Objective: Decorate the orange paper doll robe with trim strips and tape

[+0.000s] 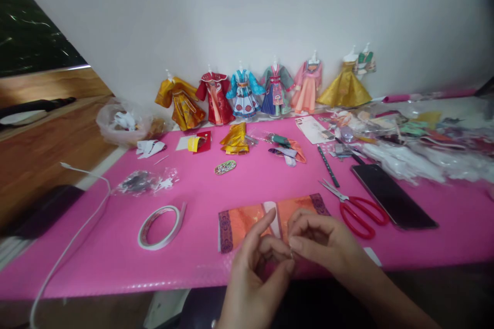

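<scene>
Near the front edge of the pink table, my left hand and my right hand meet at their fingertips. Both pinch something tiny and thin between them, too small to make out. Just behind them lies an orange cloth piece with dark purple patterned ends and a pale middle; my hands partly cover it. Red-handled scissors rest to the right of my right hand, blades pointing back left. A roll of white tape lies flat on the left, its end loose.
Small dressed figures, one in blue, stand along the wall. A black phone, a dark pencil and plastic bags lie right. A white cable crosses the left side of the pink table.
</scene>
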The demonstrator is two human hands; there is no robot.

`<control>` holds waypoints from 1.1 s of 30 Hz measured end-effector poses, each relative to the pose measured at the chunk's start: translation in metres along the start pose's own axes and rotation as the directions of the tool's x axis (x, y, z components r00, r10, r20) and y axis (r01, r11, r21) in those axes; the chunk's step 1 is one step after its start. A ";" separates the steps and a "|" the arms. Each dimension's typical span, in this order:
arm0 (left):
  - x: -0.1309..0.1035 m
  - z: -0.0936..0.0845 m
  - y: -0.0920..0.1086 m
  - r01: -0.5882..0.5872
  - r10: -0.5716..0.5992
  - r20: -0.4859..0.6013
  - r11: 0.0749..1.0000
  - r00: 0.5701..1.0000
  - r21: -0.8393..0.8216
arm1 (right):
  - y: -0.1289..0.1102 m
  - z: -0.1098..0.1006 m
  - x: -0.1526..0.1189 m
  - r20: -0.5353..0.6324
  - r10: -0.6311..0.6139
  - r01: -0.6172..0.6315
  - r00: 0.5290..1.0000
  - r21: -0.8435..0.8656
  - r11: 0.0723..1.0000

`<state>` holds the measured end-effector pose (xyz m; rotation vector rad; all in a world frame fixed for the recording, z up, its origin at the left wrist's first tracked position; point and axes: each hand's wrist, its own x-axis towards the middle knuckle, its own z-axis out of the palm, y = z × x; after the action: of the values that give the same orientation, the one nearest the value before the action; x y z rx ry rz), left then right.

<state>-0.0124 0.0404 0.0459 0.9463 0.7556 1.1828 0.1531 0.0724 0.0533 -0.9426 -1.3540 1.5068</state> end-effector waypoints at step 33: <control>-0.020 -0.074 0.009 0.257 -0.161 -0.500 0.958 0.851 0.128 | 0.011 0.066 0.146 0.138 0.192 -0.166 0.972 -0.181 0.969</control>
<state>-0.0856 0.0369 0.0230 0.6971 1.3659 1.1776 0.0417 0.1886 0.0529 -1.0975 -1.5615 1.6499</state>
